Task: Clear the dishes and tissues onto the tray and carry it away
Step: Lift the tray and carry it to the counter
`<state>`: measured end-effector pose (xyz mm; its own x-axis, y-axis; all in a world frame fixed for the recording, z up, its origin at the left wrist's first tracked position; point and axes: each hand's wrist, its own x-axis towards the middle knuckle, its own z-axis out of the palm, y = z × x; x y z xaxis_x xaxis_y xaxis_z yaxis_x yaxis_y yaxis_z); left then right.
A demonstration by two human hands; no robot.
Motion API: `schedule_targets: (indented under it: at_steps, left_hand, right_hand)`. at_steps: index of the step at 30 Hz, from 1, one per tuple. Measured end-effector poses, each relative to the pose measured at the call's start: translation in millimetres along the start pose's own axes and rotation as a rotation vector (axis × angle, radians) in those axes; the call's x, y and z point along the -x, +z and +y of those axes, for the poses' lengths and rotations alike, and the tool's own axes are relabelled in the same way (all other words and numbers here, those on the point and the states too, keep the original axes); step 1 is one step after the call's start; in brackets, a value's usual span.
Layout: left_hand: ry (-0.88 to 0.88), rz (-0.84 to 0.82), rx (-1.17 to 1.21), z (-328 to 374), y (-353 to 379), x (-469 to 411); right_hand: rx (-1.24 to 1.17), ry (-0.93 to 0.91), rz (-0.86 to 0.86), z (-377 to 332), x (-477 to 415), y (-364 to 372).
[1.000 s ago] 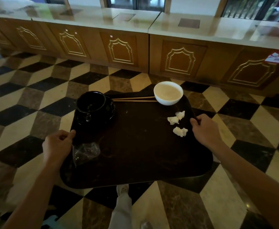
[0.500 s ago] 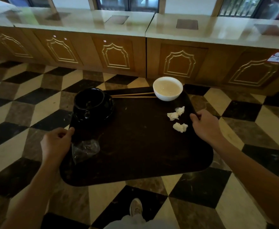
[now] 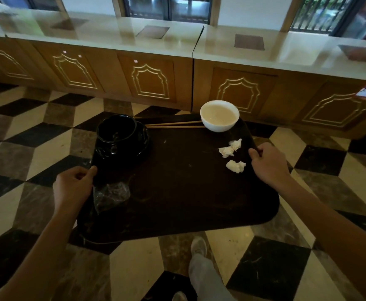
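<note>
A dark brown tray is carried in the air over the chequered floor. My left hand grips its left edge, thumb on top. My right hand grips the right edge. On the tray stand a black pot on a black plate at the far left and a white bowl with pale liquid at the far right. A pair of wooden chopsticks lies between them. Three crumpled white tissues lie near my right hand. A clear plastic wrapper lies by my left hand.
A long wooden counter with a glossy beige top and square hatches runs across ahead, close beyond the tray. Windows stand behind it. My leg and shoe show below the tray on the marble floor.
I have walked forward with the tray; the counter is nearer and larger in view. Both hands keep the same grip and the items on the tray have not shifted.
</note>
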<state>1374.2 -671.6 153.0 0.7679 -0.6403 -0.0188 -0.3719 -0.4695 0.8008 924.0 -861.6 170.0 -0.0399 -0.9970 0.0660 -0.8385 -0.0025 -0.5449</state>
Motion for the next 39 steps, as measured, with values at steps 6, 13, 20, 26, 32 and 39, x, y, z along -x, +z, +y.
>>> schedule_targets:
  at_steps: [6, 13, 20, 26, 32, 39]
  left_hand:
    - [0.029, 0.026, -0.046, 30.5, 43.0, -58.4]
    - [0.026, 0.048, -0.023, 68.2, 91.0, -116.9]
    - [0.023, 0.057, -0.021, 98.5, 117.7, -166.5]
    - [0.007, 0.045, -0.019, 111.9, 133.3, -226.2]
    - [-0.010, 0.013, 0.047, 114.9, 147.6, -309.3]
    - [0.008, -0.022, 0.094, 131.5, 155.5, -403.8]
  right_hand:
    - [-0.026, -0.019, -0.053, -17.4, -76.7, 15.0]
    - [-0.036, -0.052, -0.097, -37.8, -175.0, 24.1]
    - [-0.038, -0.053, -0.111, -56.9, -250.1, 44.2]
    - [-0.027, -0.060, -0.135, -77.7, -303.0, 68.0]
    - [-0.051, -0.043, -0.101, -113.8, -349.1, 94.8]
    - [-0.067, 0.002, -0.092, -162.6, -408.5, 129.8]
